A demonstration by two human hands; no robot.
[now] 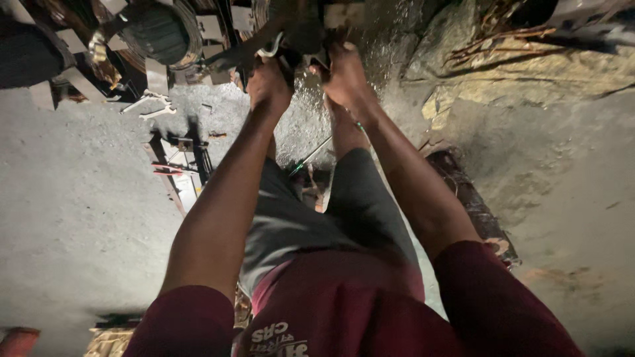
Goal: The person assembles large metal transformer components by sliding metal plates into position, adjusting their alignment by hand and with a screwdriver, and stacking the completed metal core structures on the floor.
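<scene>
I see my own body from above: a maroon short-sleeved shirt (344, 311) with pale printed lettering on the chest, grey knee-length shorts (297, 218), bare forearms, and a thin green band (359, 125) at one wrist.

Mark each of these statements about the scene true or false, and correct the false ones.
1. Both hands grip the dark object at the top of the view. True: the left hand and the right hand close on it side by side.
2. Pale metal wrenches lie on the floor to the left of the left hand. True.
3. The person wears a yellow shirt. False: the shirt is dark red, over grey shorts.
4. The floor is made of wooden boards. False: the floor is rough grey concrete.
</scene>
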